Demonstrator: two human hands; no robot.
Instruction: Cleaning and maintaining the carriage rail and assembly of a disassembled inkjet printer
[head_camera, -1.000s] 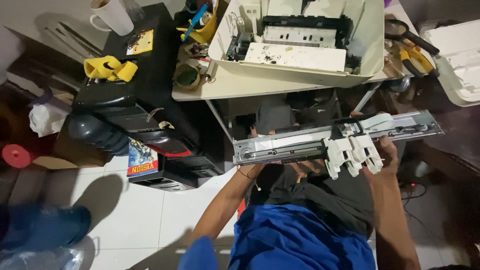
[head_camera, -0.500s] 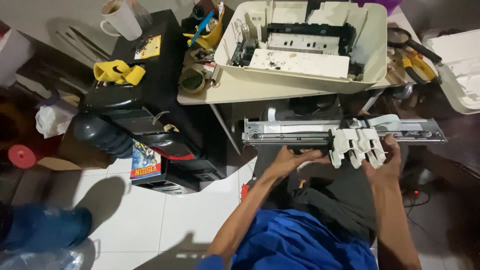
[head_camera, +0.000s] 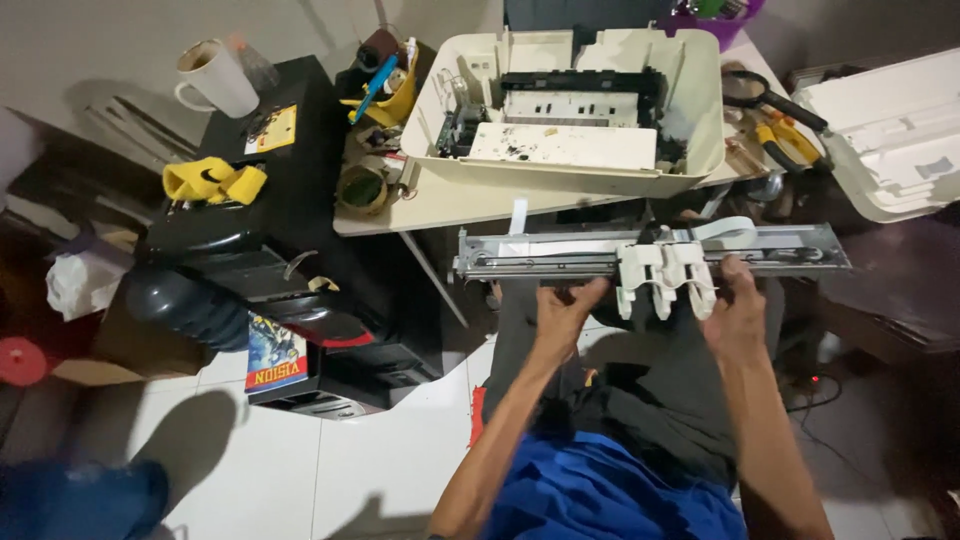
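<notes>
1. Currently the metal carriage rail (head_camera: 650, 252) is held level in the air, just in front of the bench (head_camera: 470, 205) edge and below the open printer shell (head_camera: 560, 175), which rests on the bench.
2. Left hand (head_camera: 562, 312): its fingers are closed around the lower edge of the rail, left of the white carriage block (head_camera: 665, 278).
3. Right hand (head_camera: 735, 308): its fingers are closed on the rail's lower edge, just right of the carriage block and touching it.
4. A white flat ribbon cable (head_camera: 722, 228) loops off the top of the rail, right of the carriage block. Whether its far end is still attached to anything cannot be told.
5. Left of the bench stands a black computer tower (head_camera: 290, 230) carrying a yellow strap (head_camera: 213, 181) and a white mug (head_camera: 215, 78). Yellow-handled pliers (head_camera: 785, 135) lie at the bench's right end.
6. Hazards, as judged from this position:
   - The rail is long and its ends overhang both hands; tilting it could let the carriage block slide along the rail towards the low end.
   - Swinging the left end could strike the bench leg or edge.
   - The ribbon cable could snag or crease against the bench edge.
   - Both grips sit on thin sheet-metal edges, which may cut or slip.
</notes>
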